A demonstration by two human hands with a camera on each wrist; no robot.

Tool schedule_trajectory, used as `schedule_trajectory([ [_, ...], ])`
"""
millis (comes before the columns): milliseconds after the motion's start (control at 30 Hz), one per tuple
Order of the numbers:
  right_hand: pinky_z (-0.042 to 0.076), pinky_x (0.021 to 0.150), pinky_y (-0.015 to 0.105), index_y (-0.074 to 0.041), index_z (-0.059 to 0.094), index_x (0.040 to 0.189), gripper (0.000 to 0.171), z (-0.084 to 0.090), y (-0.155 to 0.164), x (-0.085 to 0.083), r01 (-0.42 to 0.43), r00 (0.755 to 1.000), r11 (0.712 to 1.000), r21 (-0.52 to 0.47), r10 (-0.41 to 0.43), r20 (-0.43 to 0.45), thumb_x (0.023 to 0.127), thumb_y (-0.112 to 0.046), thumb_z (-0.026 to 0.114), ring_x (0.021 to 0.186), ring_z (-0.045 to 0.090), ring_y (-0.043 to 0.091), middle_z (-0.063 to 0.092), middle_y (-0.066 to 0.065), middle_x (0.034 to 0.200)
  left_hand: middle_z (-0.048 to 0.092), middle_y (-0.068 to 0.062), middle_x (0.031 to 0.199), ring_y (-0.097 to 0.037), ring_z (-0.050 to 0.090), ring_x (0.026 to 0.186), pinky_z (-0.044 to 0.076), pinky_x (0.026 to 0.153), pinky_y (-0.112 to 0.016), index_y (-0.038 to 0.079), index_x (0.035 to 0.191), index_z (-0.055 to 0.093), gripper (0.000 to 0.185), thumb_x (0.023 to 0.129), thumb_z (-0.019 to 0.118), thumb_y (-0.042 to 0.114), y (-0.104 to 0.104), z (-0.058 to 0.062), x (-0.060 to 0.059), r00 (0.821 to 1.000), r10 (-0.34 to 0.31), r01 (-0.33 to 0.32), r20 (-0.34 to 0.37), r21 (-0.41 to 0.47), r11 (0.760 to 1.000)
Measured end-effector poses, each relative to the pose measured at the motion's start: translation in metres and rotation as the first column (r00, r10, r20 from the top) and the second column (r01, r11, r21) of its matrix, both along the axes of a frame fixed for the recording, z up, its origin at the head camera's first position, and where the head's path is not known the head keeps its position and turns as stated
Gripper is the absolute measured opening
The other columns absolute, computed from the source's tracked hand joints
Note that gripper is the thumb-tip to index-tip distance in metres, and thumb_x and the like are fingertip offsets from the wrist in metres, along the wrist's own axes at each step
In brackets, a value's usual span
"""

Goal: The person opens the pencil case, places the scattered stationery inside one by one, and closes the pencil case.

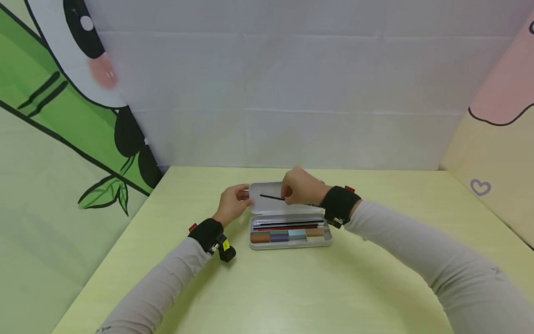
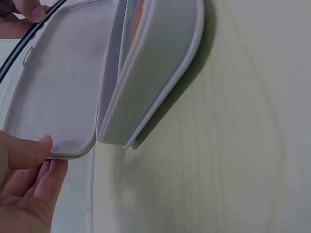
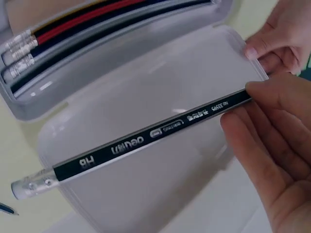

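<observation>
A white pencil case (image 1: 255, 246) stands open on the table, its lid (image 1: 267, 206) tipped back. At the lid's left end, my left hand (image 1: 232, 204) pinches the rim between thumb and fingers, which the left wrist view shows close up. Over the lid, my right hand (image 1: 303, 186) holds a dark green HB pencil (image 3: 150, 133) between thumb and fingers; its white eraser end with a silver ferrule points away from the hand. Inside the case lie several pencils (image 3: 73, 36), among them a red and a black one. Orange, purple and light blue blocks (image 1: 297, 234) sit in the front compartment.
The pale yellow table (image 1: 267, 287) reaches back to a white cloth wall (image 1: 271, 93). Printed panels flank it, a green one (image 1: 62, 106) on the left. A thin dark pointed tip (image 3: 7, 209) shows at the right wrist view's lower left.
</observation>
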State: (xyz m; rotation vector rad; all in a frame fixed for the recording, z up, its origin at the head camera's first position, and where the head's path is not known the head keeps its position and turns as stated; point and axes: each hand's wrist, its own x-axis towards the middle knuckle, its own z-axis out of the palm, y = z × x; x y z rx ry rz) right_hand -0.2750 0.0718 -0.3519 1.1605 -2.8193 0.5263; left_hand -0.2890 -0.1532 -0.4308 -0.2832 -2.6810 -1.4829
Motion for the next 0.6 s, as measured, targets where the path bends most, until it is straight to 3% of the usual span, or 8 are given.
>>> schedule_trajectory([
  [167, 0.054, 0.063, 0.022, -0.005, 0.077, 0.081, 0.009, -0.017, -0.007, 0.000, -0.051, 0.999, 0.998, 0.031, 0.051, 0.010, 0.076, 0.001, 0.074, 0.068, 0.063, 0.012, 0.073, 0.006, 0.078, 0.069, -0.025, 0.111, -0.034, 0.068, 0.104, 0.057, 0.090, -0.040, 0.000, 0.129, 0.058, 0.046, 0.085, 0.068, -0.003, 0.001, 0.000, -0.001, 1.000, 0.003, -0.003, -0.005, 0.002, 1.000],
  [400, 0.051, 0.059, 0.017, -0.007, 0.077, 0.076, 0.009, -0.046, -0.013, -0.008, -0.120, 0.989, 0.989, 0.082, 0.127, -0.079, 0.073, 0.001, 0.076, 0.063, 0.061, 0.007, 0.072, 0.002, 0.071, 0.070, -0.025, 0.109, -0.035, 0.068, 0.103, 0.057, 0.089, -0.040, -0.001, 0.128, 0.059, 0.045, 0.084, 0.069, -0.003, 0.004, -0.001, -0.004, 1.000, 0.011, -0.010, -0.009, 0.015, 1.000],
  [600, 0.047, 0.056, 0.015, -0.008, 0.077, 0.074, 0.011, -0.053, -0.015, -0.010, -0.162, 0.981, 0.982, 0.099, 0.171, -0.087, 0.071, 0.002, 0.074, 0.061, 0.060, 0.006, 0.072, 0.000, 0.068, 0.070, -0.024, 0.109, -0.034, 0.069, 0.102, 0.058, 0.088, -0.040, 0.000, 0.128, 0.059, 0.046, 0.084, 0.069, -0.002, 0.006, -0.001, -0.006, 1.000, 0.030, -0.029, -0.004, 0.011, 1.000],
])
